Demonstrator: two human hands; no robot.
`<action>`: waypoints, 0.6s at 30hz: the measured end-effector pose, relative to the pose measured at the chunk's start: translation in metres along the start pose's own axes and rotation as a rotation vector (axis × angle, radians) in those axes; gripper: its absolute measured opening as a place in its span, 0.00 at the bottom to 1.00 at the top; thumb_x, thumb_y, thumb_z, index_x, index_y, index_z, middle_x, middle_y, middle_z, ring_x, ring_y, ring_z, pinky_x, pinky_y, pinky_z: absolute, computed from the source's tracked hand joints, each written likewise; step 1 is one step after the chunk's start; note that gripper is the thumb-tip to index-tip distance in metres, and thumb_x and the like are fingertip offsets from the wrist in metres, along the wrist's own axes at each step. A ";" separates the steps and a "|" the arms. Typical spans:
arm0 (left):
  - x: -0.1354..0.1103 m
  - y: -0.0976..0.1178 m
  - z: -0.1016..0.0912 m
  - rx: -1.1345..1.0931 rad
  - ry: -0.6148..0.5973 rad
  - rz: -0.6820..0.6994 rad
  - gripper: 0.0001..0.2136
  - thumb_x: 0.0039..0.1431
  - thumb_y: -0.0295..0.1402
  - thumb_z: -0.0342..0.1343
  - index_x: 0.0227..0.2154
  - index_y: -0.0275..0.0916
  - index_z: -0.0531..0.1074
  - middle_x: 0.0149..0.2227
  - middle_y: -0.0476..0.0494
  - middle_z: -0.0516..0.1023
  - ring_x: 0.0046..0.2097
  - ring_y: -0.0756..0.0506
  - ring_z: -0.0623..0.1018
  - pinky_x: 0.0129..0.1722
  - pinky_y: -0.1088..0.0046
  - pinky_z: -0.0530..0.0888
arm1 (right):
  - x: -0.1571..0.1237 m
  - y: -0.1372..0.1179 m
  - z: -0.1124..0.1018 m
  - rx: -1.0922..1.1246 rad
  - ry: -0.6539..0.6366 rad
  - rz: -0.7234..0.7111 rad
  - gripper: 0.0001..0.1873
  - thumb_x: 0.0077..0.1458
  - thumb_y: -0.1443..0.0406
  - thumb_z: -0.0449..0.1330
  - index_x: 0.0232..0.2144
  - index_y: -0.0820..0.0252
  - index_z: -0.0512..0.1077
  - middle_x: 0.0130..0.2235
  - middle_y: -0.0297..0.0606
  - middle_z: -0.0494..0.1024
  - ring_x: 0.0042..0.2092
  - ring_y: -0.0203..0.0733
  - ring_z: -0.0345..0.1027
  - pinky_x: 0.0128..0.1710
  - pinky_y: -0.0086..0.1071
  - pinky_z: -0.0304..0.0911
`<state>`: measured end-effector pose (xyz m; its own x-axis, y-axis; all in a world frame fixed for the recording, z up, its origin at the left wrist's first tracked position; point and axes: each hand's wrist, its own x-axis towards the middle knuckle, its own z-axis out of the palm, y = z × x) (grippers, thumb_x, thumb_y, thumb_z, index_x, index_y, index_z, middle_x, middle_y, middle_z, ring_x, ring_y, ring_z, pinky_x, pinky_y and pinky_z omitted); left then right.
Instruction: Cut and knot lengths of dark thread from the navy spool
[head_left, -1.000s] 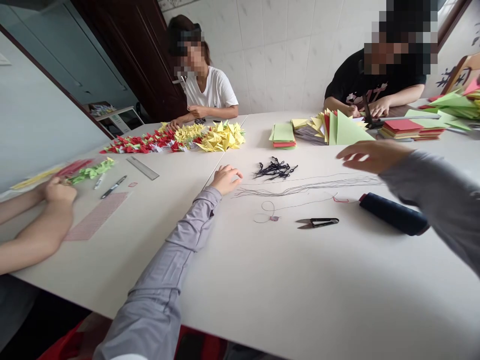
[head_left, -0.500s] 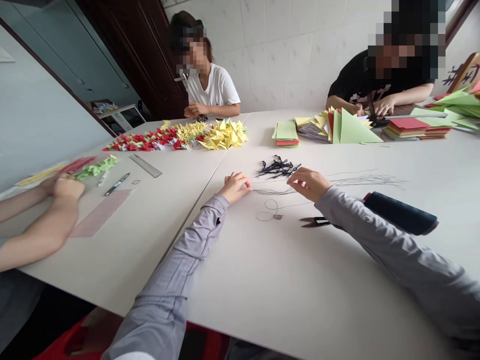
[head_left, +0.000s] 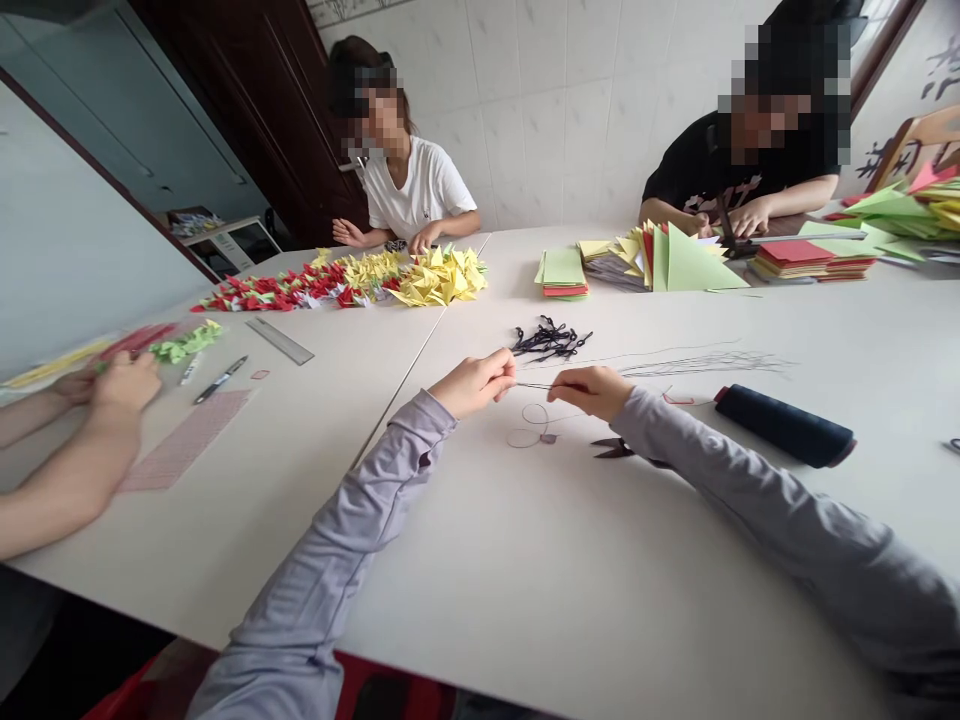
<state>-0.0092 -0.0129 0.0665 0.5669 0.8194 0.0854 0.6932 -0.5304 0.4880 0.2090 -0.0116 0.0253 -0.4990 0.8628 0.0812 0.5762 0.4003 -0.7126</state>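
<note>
Several thin dark threads (head_left: 534, 386) stretch between my two hands just over the table. My left hand (head_left: 475, 386) is closed, pinching their left end between thumb and fingertips. The fingers of my right hand (head_left: 594, 391) are closed on the same threads a short way to the right; their tails (head_left: 724, 362) fan out past it. Behind my hands lies a pile of black knotted cords (head_left: 551, 342). A loose curl of thread with a small needle threader (head_left: 549, 438) rests in front. Scissors (head_left: 613, 449) lie partly under my right forearm, and a dark thread spool (head_left: 784, 426) is farther right.
Folded paper pieces in red and yellow (head_left: 442, 277) line the table's far left. Coloured paper stacks (head_left: 562, 270) stand at the far right. A ruler (head_left: 280, 341), a pen (head_left: 222, 380) and a co-worker's hands (head_left: 124, 382) are on the left. Two people sit opposite.
My left hand has closed round the thread ends, and my right hand has come down onto the threads, closer to the left. The person in white has moved their hands apart.
</note>
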 end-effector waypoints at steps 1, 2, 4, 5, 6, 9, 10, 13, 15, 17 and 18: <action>-0.003 -0.005 -0.001 0.020 -0.003 -0.011 0.03 0.57 0.31 0.45 0.29 0.40 0.61 0.21 0.55 0.69 0.24 0.53 0.67 0.31 0.79 0.63 | -0.006 0.006 -0.008 -0.016 0.019 0.011 0.14 0.53 0.61 0.51 0.30 0.61 0.75 0.17 0.29 0.63 0.19 0.29 0.55 0.22 0.26 0.53; -0.007 -0.010 -0.002 0.034 -0.007 -0.023 0.03 0.57 0.31 0.45 0.29 0.40 0.61 0.21 0.56 0.69 0.24 0.53 0.67 0.31 0.79 0.63 | -0.012 0.013 -0.017 -0.026 0.018 0.023 0.15 0.53 0.60 0.51 0.29 0.61 0.75 0.16 0.28 0.62 0.19 0.29 0.55 0.22 0.26 0.53; -0.013 -0.019 -0.001 0.055 -0.016 -0.047 0.03 0.57 0.31 0.45 0.29 0.40 0.61 0.21 0.55 0.69 0.24 0.53 0.67 0.31 0.79 0.63 | -0.025 0.025 -0.037 -0.038 -0.001 0.062 0.16 0.52 0.58 0.51 0.30 0.61 0.75 0.15 0.28 0.60 0.19 0.30 0.55 0.21 0.26 0.52; -0.015 -0.023 0.000 0.063 -0.019 -0.060 0.03 0.56 0.32 0.45 0.29 0.40 0.61 0.21 0.55 0.69 0.24 0.53 0.67 0.31 0.79 0.63 | -0.031 0.030 -0.047 -0.034 -0.024 0.087 0.17 0.52 0.57 0.52 0.30 0.61 0.75 0.15 0.27 0.59 0.18 0.30 0.54 0.21 0.27 0.51; -0.017 -0.026 0.001 0.069 -0.020 -0.073 0.02 0.56 0.32 0.45 0.29 0.40 0.60 0.21 0.55 0.69 0.24 0.53 0.67 0.31 0.79 0.63 | -0.037 0.034 -0.057 -0.021 -0.046 0.117 0.18 0.52 0.55 0.52 0.32 0.61 0.75 0.14 0.27 0.58 0.18 0.30 0.53 0.20 0.27 0.50; -0.021 -0.033 0.006 0.067 -0.021 -0.106 0.02 0.56 0.31 0.45 0.29 0.41 0.60 0.21 0.55 0.69 0.24 0.52 0.67 0.30 0.79 0.63 | -0.047 0.044 -0.083 0.008 -0.096 0.240 0.19 0.51 0.52 0.52 0.31 0.61 0.73 0.14 0.25 0.54 0.16 0.29 0.48 0.18 0.27 0.47; -0.022 -0.036 0.007 0.062 -0.023 -0.116 0.02 0.56 0.31 0.45 0.29 0.41 0.60 0.21 0.55 0.68 0.24 0.52 0.67 0.30 0.79 0.63 | -0.049 0.048 -0.090 0.008 -0.100 0.280 0.18 0.50 0.52 0.53 0.30 0.60 0.73 0.14 0.25 0.53 0.16 0.28 0.47 0.18 0.27 0.46; -0.023 -0.045 0.012 0.048 -0.028 -0.140 0.02 0.55 0.31 0.45 0.28 0.41 0.61 0.21 0.55 0.68 0.24 0.52 0.66 0.29 0.79 0.62 | -0.053 0.061 -0.107 -0.004 -0.095 0.355 0.17 0.48 0.52 0.55 0.29 0.59 0.72 0.14 0.25 0.54 0.17 0.28 0.47 0.18 0.27 0.47; -0.024 -0.051 0.013 0.045 -0.029 -0.156 0.02 0.55 0.31 0.45 0.28 0.41 0.60 0.21 0.54 0.68 0.24 0.52 0.66 0.29 0.78 0.62 | -0.056 0.071 -0.116 -0.022 -0.087 0.375 0.16 0.48 0.52 0.56 0.28 0.59 0.73 0.14 0.25 0.55 0.17 0.29 0.49 0.19 0.27 0.49; -0.026 -0.056 0.014 0.045 -0.032 -0.178 0.02 0.55 0.31 0.44 0.28 0.41 0.60 0.20 0.54 0.67 0.24 0.51 0.66 0.29 0.78 0.62 | -0.060 0.079 -0.125 -0.035 -0.073 0.396 0.16 0.48 0.52 0.57 0.28 0.59 0.73 0.13 0.26 0.57 0.17 0.29 0.50 0.20 0.28 0.49; -0.027 -0.057 0.015 0.047 -0.034 -0.190 0.02 0.55 0.31 0.44 0.28 0.41 0.60 0.20 0.54 0.67 0.24 0.51 0.66 0.29 0.78 0.62 | -0.062 0.082 -0.129 -0.034 -0.068 0.409 0.16 0.48 0.53 0.56 0.28 0.59 0.72 0.13 0.26 0.58 0.17 0.29 0.51 0.20 0.28 0.49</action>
<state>-0.0576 -0.0082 0.0236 0.4379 0.8984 -0.0347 0.8090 -0.3769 0.4511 0.3703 0.0073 0.0516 -0.2661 0.9307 -0.2508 0.7564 0.0403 -0.6529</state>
